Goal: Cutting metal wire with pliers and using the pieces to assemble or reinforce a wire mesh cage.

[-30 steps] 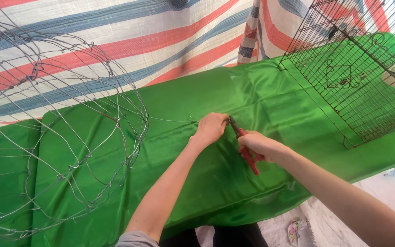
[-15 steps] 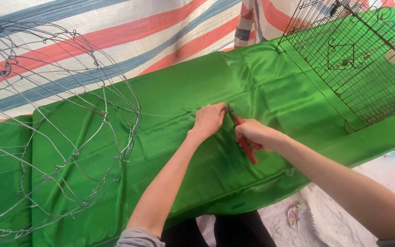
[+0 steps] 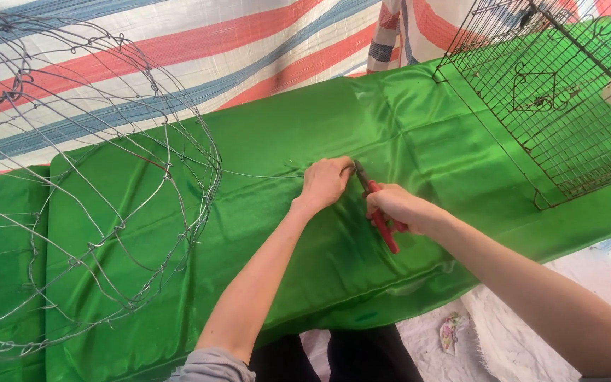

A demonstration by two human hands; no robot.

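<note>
My left hand (image 3: 325, 182) pinches a thin silver wire (image 3: 263, 175) down on shiny green cloth (image 3: 419, 134), fingers curled closed on it. My right hand (image 3: 396, 206) grips red-handled pliers (image 3: 377, 212), whose dark jaws touch the wire right beside my left fingers. The wire runs left to a large round frame of bent wire (image 3: 86, 184) that rests on the cloth. The jaws' tip is partly hidden by my left hand.
A dark wire cage (image 3: 553, 99) lies tilted on the cloth at the upper right. A red, white and blue striped tarpaulin (image 3: 178, 49) lies beyond the cloth. A small scrap of wrapper (image 3: 450, 332) lies on white sheeting near my knees.
The view has shifted slightly, so the wire frame and cage sit differently in the picture. Both hands stay together at the wire, pliers in the same place.
</note>
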